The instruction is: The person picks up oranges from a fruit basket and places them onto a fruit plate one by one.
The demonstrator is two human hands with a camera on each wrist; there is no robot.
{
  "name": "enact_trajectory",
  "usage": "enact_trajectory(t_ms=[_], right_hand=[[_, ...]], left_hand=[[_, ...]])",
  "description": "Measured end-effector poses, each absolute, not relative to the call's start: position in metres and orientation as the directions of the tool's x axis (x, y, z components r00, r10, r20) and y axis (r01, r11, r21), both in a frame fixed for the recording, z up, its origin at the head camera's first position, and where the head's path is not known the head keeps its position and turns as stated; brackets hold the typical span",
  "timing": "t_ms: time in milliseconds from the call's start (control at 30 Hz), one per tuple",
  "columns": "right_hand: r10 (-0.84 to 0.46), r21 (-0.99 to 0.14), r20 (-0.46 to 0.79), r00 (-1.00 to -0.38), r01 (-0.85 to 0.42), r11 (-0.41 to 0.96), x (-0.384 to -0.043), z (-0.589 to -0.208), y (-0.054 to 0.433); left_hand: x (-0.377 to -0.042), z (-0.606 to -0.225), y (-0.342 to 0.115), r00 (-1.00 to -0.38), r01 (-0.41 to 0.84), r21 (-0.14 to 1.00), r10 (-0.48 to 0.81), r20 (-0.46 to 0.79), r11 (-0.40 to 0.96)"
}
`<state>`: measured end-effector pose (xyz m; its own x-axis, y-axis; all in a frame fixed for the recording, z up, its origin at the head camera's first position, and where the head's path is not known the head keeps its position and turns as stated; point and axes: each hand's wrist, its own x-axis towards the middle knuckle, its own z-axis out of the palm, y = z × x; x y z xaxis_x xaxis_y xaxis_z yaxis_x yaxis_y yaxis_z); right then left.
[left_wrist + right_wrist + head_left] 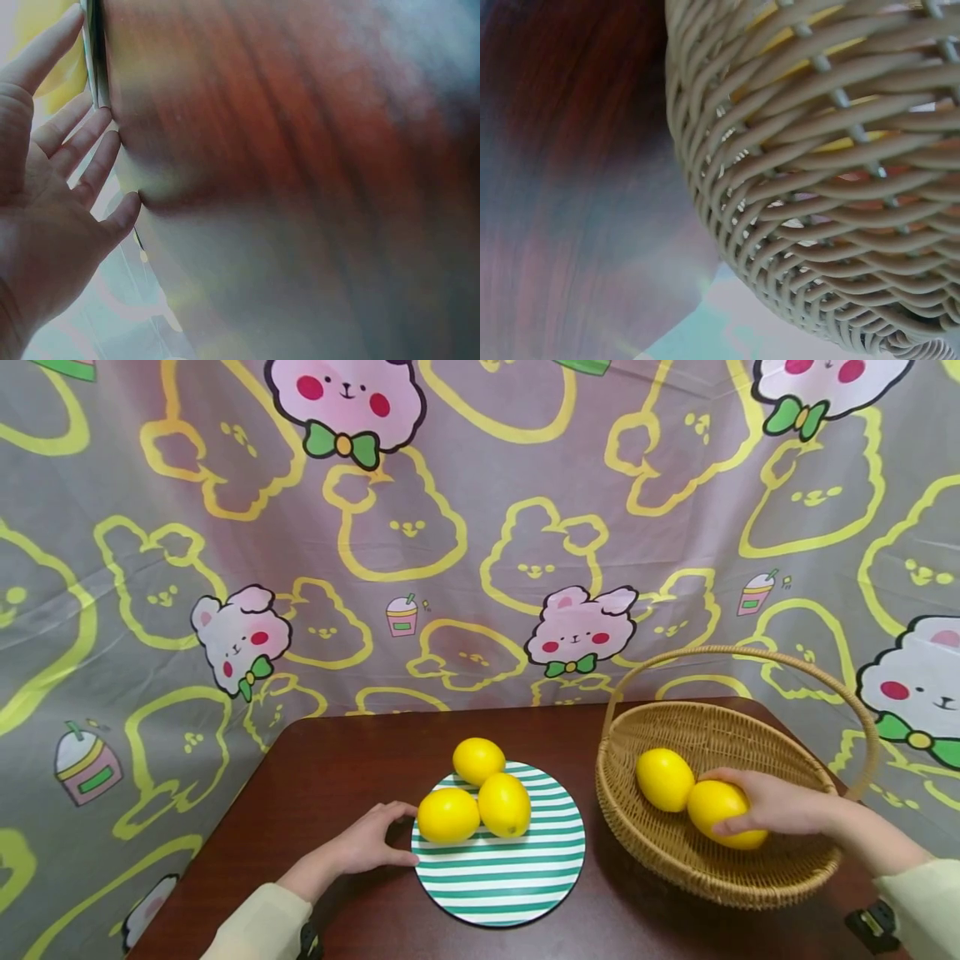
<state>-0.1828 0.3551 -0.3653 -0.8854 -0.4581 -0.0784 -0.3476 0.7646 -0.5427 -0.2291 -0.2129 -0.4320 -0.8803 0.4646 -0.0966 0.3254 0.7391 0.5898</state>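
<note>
Inside the wicker basket, my right hand grips a lemon from above, thumb on the near side. Another lemon lies against it on the left. My left hand is at the left edge of a green-and-white striped plate, fingers spread loosely and holding nothing. In the left wrist view the thumb of the left hand is by the plate's rim. Three lemons are grouped on the plate: one at the back, one at left, one at right. The basket wall hides my right hand in the right wrist view.
The dark brown wooden table carries the plate and basket. An arched handle rises over the basket. Behind the table hangs a grey cloth with cartoon animals.
</note>
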Motion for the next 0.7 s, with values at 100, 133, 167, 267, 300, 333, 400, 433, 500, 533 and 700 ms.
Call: enact_trajectory(t_ms=[100,133,167,267,300,333,400,433,500,533,700], right_hand=[[-0.449,-0.550,-0.071,-0.891,-0.341,0.763,-0.183,-0.363,0.354],[-0.448,-0.551,-0.065,-0.892,-0.342,0.761,-0.182,-0.362,0.354],[-0.441,-0.555,-0.066,-0.895,-0.334,0.761,-0.182,-0.361,0.353],[-0.430,-0.564,-0.055,-0.901,-0.327,0.758,-0.179,-0.357,0.351],[-0.426,-0.564,-0.052,-0.903,-0.325,0.759,-0.178,-0.356,0.350],[-0.421,-0.562,-0.049,-0.906,-0.323,0.761,-0.178,-0.354,0.349],[-0.411,-0.556,-0.035,-0.911,-0.323,0.766,-0.177,-0.352,0.346],[-0.408,-0.548,-0.026,-0.912,-0.329,0.769,-0.176,-0.351,0.344],[-0.406,-0.531,-0.004,-0.914,-0.342,0.775,-0.175,-0.348,0.340],[-0.407,-0.527,0.004,-0.914,-0.348,0.775,-0.174,-0.346,0.338],[-0.422,-0.524,0.054,-0.905,-0.385,0.760,-0.170,-0.337,0.325]], left_hand=[[-0.229,-0.432,-0.213,-0.878,0.330,0.591,0.470,-0.096,0.736],[-0.229,-0.432,-0.214,-0.876,0.333,0.591,0.473,-0.095,0.735],[-0.229,-0.432,-0.214,-0.875,0.335,0.591,0.475,-0.094,0.734],[-0.230,-0.431,-0.214,-0.870,0.346,0.596,0.486,-0.086,0.725],[-0.230,-0.431,-0.214,-0.869,0.347,0.597,0.487,-0.085,0.723],[-0.229,-0.430,-0.215,-0.869,0.348,0.598,0.488,-0.083,0.722],[-0.229,-0.430,-0.214,-0.869,0.348,0.600,0.488,-0.081,0.720],[-0.229,-0.430,-0.214,-0.870,0.346,0.600,0.486,-0.082,0.721],[-0.229,-0.430,-0.214,-0.871,0.344,0.599,0.483,-0.084,0.723],[-0.229,-0.430,-0.214,-0.872,0.343,0.599,0.483,-0.084,0.724],[-0.229,-0.431,-0.214,-0.871,0.343,0.598,0.483,-0.085,0.724]])
